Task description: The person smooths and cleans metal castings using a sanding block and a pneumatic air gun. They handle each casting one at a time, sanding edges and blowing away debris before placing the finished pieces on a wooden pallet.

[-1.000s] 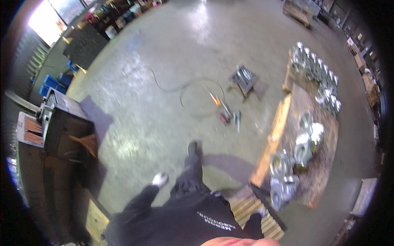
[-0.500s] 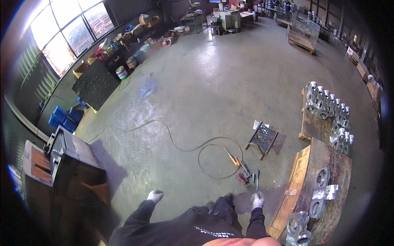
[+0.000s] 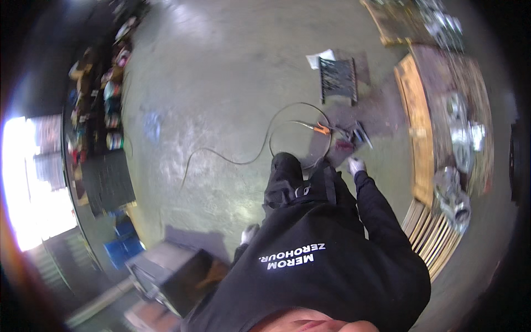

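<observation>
Both of my hands wear pale gloves. My left hand [image 3: 250, 234] hangs beside my body, apart from anything, and its fingers are too blurred to read. My right hand [image 3: 357, 166] is low on my right, just short of several hand tools [image 3: 360, 135] on the floor. A gap shows between that hand and the tools; its finger position is smeared. Next to the tools lie a dark red item [image 3: 344, 145] and an orange air blow gun [image 3: 321, 129] on a looped hose [image 3: 238, 162].
A low black slatted stool [image 3: 338, 80] stands ahead, with white paper [image 3: 321, 58] beside it. At right, a wooden pallet [image 3: 417, 133] carries silvery metal castings [image 3: 459, 133]. A dark boxy machine [image 3: 174, 276] stands at lower left, near blue containers [image 3: 123, 243].
My view has tipped downward and turned, so the floor things sit higher in the picture. The long tool that lined up with my right hand now lies apart from it.
</observation>
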{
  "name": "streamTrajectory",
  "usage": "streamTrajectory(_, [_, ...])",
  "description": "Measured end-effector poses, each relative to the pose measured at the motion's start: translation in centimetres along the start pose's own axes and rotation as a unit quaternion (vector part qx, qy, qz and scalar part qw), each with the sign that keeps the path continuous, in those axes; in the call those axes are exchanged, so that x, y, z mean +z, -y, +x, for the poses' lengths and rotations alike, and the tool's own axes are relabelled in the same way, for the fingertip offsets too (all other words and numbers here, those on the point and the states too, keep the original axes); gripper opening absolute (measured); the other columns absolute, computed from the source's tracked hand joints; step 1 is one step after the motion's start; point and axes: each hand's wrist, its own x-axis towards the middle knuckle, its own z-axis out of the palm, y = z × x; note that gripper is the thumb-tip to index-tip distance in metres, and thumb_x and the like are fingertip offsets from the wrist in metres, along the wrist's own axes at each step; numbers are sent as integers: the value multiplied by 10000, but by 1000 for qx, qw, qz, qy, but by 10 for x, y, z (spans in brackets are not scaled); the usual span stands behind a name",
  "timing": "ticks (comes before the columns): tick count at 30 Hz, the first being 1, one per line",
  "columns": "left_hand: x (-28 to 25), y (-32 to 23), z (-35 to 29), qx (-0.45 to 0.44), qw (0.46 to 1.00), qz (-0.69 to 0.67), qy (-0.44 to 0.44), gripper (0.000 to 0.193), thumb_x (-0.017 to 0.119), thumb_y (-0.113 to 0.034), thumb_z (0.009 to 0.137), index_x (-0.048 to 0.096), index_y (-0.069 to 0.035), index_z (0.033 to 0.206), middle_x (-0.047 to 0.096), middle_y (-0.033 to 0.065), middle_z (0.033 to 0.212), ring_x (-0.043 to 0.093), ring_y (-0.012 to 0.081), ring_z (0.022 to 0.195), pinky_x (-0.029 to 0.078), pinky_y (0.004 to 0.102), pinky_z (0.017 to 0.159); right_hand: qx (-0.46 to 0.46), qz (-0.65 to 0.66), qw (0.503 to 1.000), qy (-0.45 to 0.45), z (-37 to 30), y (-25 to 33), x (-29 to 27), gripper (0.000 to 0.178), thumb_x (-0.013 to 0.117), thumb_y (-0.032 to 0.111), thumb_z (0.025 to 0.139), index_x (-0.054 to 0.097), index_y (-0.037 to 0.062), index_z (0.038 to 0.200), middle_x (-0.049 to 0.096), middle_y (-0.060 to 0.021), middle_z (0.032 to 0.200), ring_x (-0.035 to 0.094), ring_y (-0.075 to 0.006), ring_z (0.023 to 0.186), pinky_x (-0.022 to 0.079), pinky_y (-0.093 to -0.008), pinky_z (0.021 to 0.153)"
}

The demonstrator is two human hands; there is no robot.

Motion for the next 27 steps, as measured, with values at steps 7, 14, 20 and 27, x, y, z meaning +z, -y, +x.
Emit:
streamTrajectory(7, [-104, -128, 120, 58, 916, 371, 142, 339, 557, -308, 979, 657, -55, 1181, 719, 171, 1019, 691, 258, 966, 530, 356, 852, 79, 241, 967, -15, 1, 82, 45, 229, 641, 208, 930, 651, 61, 1106, 684, -25, 847, 648, -129, 691, 532, -290, 614])
streamTrajectory(14, [-126, -444, 353, -5, 988, 95, 124, 304, 534, -249, 1018, 616, -8, 1185, 681, 110, 1053, 657, 206, 941, 526, 351, 862, 269, 156, 949, -48, 153, 64, 197, 331, 629, 334, 832, 734, 103, 1045, 731, -168, 933, 702, -305, 815, 541, -394, 812])
streamTrajectory(20, [-117, -552, 475, 129, 960, 231, 93, 286, 518, -226, 1025, 604, -14, 1197, 653, 89, 1040, 654, 185, 925, 544, 343, 842, 305, 310, 901, 9, 312, 57, 348, 409, 629, 372, 907, 671, -23, 1003, 666, -86, 841, 587, -212, 747, 486, -368, 714])
streamTrajectory(27, [-207, -456, 527, -67, 916, 387, 80, 173, 634, -118, 963, 626, -68, 1127, 650, 34, 997, 601, 119, 852, 501, 275, 701, 311, 453, 788, -278, 452, 22, 403, 430, 678, 315, 873, 607, -35, 1113, 680, -130, 915, 643, -242, 724, 526, -376, 691])
